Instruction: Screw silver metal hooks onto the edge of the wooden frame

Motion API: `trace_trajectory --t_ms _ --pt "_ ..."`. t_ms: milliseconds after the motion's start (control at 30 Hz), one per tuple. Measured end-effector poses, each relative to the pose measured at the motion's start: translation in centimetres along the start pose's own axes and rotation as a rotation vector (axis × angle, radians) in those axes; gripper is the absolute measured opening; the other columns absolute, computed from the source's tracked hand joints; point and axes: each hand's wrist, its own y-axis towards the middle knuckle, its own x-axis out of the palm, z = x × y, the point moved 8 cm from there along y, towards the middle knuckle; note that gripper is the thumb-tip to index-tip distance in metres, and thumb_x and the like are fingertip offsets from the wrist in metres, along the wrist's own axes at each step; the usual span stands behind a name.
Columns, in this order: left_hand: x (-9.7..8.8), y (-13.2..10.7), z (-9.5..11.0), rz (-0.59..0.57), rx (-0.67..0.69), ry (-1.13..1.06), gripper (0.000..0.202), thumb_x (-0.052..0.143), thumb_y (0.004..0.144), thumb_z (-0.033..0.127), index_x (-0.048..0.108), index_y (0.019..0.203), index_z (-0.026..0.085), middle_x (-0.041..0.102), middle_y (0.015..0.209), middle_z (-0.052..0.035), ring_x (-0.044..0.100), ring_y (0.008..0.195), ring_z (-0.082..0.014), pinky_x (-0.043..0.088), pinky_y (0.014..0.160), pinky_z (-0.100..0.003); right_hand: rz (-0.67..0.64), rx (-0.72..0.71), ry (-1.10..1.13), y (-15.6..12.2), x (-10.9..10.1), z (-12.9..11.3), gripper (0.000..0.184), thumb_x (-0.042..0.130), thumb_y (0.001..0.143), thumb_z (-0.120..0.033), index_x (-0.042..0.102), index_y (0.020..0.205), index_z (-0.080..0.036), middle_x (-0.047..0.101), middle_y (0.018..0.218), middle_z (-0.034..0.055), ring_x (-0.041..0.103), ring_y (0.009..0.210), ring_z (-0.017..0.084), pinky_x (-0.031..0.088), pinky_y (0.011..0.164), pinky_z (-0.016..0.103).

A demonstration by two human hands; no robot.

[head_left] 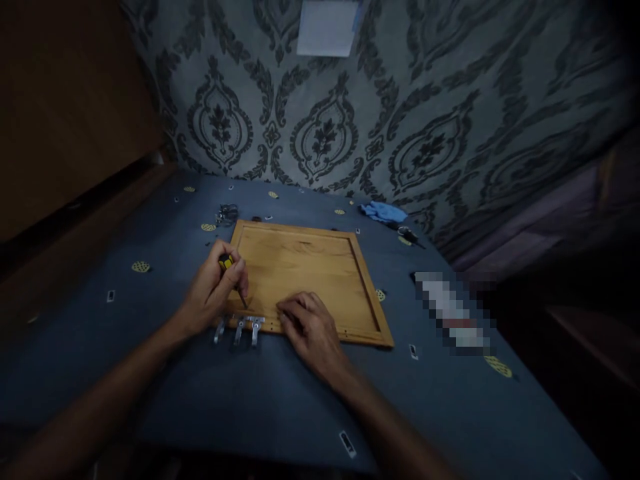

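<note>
A wooden framed panel [310, 267] lies flat on a blue cloth-covered table [260, 400]. My left hand [213, 290] is closed round a yellow and black screwdriver [227, 263], its tip pointing down at the panel's near left edge. Just below that edge sit three small metal brackets [240, 328] in a row. My right hand [310, 327] rests palm down on the near rim of the panel, fingers bent and pressing on the wood, with nothing seen in them.
A blue rag [384, 212] and a dark tool [407, 235] lie at the back right by the patterned wall. A small heap of metal parts [227, 214] sits behind the panel. A blurred-out object [453, 312] lies at right. Wooden furniture [75, 120] stands at left.
</note>
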Motion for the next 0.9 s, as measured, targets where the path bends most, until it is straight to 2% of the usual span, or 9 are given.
trace_trajectory --t_ms 167,300,433,467,533,600,767,900 --pt "0.0 0.2 -0.5 0.022 -0.004 -0.029 0.035 0.051 0.100 0.054 0.040 0.092 0.022 0.057 0.066 0.0064 0.058 0.057 -0.0097 0.049 0.059 -0.024 -0.056 -0.016 -0.033 2.0 0.1 1.4 0.017 0.059 0.095 -0.018 0.072 0.105 -0.021 0.068 0.100 0.0075 0.061 0.096 0.023 0.052 0.084 0.038" --pt "0.0 0.1 -1.0 0.042 -0.009 -0.032 0.036 0.048 0.101 0.055 0.038 0.091 0.022 0.055 0.065 0.0067 0.057 0.057 -0.0097 0.047 0.059 -0.024 -0.077 -0.016 -0.066 5.7 1.1 3.1 0.012 0.060 0.094 -0.019 0.071 0.095 -0.021 0.067 0.095 0.0063 0.061 0.093 0.022 0.052 0.084 0.039" --pt "0.0 -0.1 -1.0 0.044 -0.020 -0.019 0.034 0.045 0.102 0.054 0.039 0.092 0.022 0.057 0.064 0.0061 0.056 0.057 -0.0097 0.046 0.062 -0.024 -0.090 -0.014 -0.136 10.6 3.8 4.0 0.011 0.060 0.096 -0.020 0.070 0.094 -0.017 0.068 0.097 0.0073 0.063 0.097 0.022 0.054 0.089 0.042" --pt "0.0 -0.1 -1.0 0.041 -0.024 -0.016 0.034 0.045 0.103 0.053 0.039 0.092 0.022 0.057 0.064 0.0058 0.056 0.058 -0.0097 0.046 0.062 -0.024 -0.098 -0.016 -0.152 11.9 4.6 4.0 0.011 0.062 0.097 -0.024 0.069 0.098 -0.016 0.068 0.101 0.0068 0.064 0.099 0.022 0.055 0.089 0.042" --pt "0.1 -0.1 -0.8 0.030 -0.029 -0.014 0.033 0.043 0.104 0.052 0.039 0.092 0.022 0.057 0.064 0.0055 0.055 0.057 -0.0100 0.046 0.063 -0.025 -0.111 -0.028 -0.180 14.4 6.4 3.7 0.027 0.064 0.098 -0.036 0.065 0.118 -0.017 0.067 0.120 0.0078 0.066 0.105 0.022 0.057 0.091 0.044" --pt "0.2 -0.1 -0.7 0.014 -0.033 -0.015 0.032 0.041 0.104 0.052 0.038 0.092 0.022 0.056 0.063 0.0058 0.054 0.057 -0.0105 0.046 0.063 -0.025 -0.116 -0.043 -0.205 16.9 7.9 3.1 0.033 0.063 0.099 -0.038 0.063 0.126 -0.019 0.064 0.129 0.0096 0.066 0.110 0.023 0.058 0.093 0.045" --pt "0.4 -0.1 -0.7 0.005 -0.042 -0.003 0.029 0.038 0.105 0.049 0.037 0.094 0.023 0.055 0.064 0.0058 0.052 0.057 -0.0110 0.044 0.063 -0.026 -0.126 -0.027 -0.294 22.6 10.8 2.3 0.037 0.064 0.098 -0.038 0.061 0.129 -0.019 0.063 0.132 0.0102 0.066 0.112 0.024 0.058 0.094 0.047" --pt "0.4 0.0 -0.8 -0.005 -0.048 0.004 0.027 0.038 0.105 0.047 0.037 0.092 0.023 0.053 0.064 0.0058 0.052 0.057 -0.0108 0.044 0.063 -0.025 -0.151 0.013 -0.370 24.9 12.0 2.8 0.035 0.063 0.099 -0.038 0.062 0.129 -0.020 0.063 0.132 0.0102 0.065 0.111 0.023 0.058 0.094 0.046"
